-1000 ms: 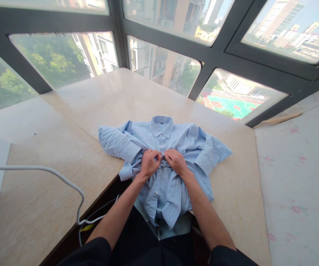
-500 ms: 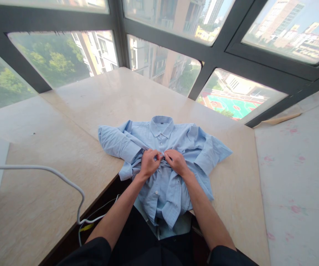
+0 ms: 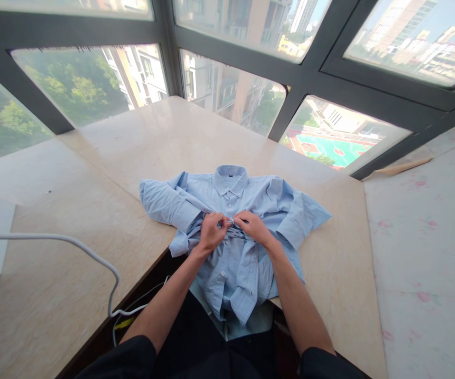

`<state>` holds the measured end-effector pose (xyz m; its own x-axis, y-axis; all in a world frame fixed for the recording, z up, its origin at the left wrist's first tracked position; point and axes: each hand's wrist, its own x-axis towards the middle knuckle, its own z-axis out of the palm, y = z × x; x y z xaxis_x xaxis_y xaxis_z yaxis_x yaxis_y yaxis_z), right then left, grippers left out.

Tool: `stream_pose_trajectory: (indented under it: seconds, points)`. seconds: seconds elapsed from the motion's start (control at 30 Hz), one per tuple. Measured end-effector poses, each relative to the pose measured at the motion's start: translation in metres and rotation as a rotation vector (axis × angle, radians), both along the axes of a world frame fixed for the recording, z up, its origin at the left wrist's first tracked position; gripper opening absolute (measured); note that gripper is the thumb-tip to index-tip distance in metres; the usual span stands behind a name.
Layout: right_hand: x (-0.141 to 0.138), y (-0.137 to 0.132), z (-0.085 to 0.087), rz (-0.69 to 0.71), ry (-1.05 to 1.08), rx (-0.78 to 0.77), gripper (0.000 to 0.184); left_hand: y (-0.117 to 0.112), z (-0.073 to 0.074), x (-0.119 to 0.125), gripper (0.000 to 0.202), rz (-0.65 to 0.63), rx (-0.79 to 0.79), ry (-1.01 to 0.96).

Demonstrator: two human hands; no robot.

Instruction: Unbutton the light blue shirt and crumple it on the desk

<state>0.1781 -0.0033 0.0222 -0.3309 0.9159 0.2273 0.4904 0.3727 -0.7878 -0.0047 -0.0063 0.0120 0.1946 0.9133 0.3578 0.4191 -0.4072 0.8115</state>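
Fingers (image 3: 220, 216) of the left hand (image 3: 211, 231) and right hand (image 3: 254, 227) are closed in narrow pinches on the front placket (image 3: 229, 202) of the light-blue shirt (image 3: 227, 255), tips nearly meeting. Step in hand, as judged: working a fastening at mid-placket; fastening or unfastening cannot be told, as the fingertips hide it. The next move calls for one steady pinch while the other guides the cloth edge. Bodyward of the fingers: one white button (image 3: 223, 273) and a loose flap (image 3: 250, 268). Beyond the fingers: the collar (image 3: 221, 185), the table (image 3: 188, 134), then windows (image 3: 231, 89).
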Motion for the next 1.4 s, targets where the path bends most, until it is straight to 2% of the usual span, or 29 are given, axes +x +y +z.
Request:
stream_pose_trajectory:
  seconds: [0.1,0.2,0.47,0.63,0.8,1.03,1.2,1.4]
  points:
    - [0.002,0.003,0.01,0.028,0.011,-0.152,0.023,0.001,-0.002,0.0,0.025,0.011,-0.005,-0.045]
    - [0.003,0.004,0.016,0.065,0.019,-0.224,0.019,0.001,-0.003,0.0,0.028,0.011,-0.009,-0.086]
    - [0.0,0.001,0.015,0.003,0.044,-0.222,0.017,0.001,-0.003,0.0,0.031,-0.007,-0.005,-0.101]
    - [-0.005,0.002,0.016,-0.052,-0.011,-0.233,0.013,0.004,-0.007,-0.001,0.033,-0.026,-0.082,-0.15]
    - [-0.005,0.002,0.013,-0.117,0.023,-0.255,0.013,0.006,-0.009,-0.002,0.035,-0.036,-0.144,-0.207]
    - [-0.005,-0.002,0.009,-0.147,0.059,-0.21,0.012,0.006,-0.007,-0.003,0.034,-0.053,-0.2,-0.228]
    - [-0.01,-0.009,0.003,-0.194,0.092,-0.079,0.013,0.008,-0.006,-0.005,0.033,-0.078,-0.185,-0.207]
    - [-0.013,-0.015,0.001,-0.149,0.085,0.034,0.014,0.01,-0.004,-0.008,0.028,-0.125,-0.187,-0.18]
